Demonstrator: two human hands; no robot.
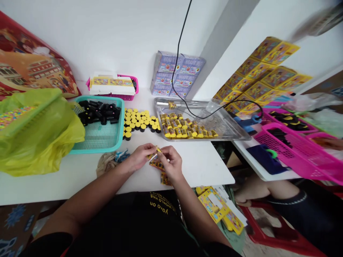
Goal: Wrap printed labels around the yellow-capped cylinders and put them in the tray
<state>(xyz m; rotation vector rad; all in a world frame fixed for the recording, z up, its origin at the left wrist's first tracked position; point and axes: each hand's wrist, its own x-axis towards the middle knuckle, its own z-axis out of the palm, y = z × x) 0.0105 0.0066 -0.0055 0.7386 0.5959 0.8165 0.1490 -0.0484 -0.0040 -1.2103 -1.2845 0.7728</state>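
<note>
Head view: The left hand point(141, 157) and right hand point(173, 164) grip a small yellow piece point(158, 150) between their fingertips; it appears to be printed, though fingers partly cover it. Printed sheets point(157, 164) lie below the gap between the hands, partly hidden by the right hand. Beyond the left hand stand yellow-topped cylinders point(143, 126); beyond the right, a metal tray point(225, 123).

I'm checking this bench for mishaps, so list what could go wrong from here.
The black cable loops over the metal tray; if pulled, it might disturb the yellow-wrapped pieces.
The yellow-topped black cylinders stand close together, so a bump could topple several.
The small yellow piece between the left hand and right hand could slip.
</note>
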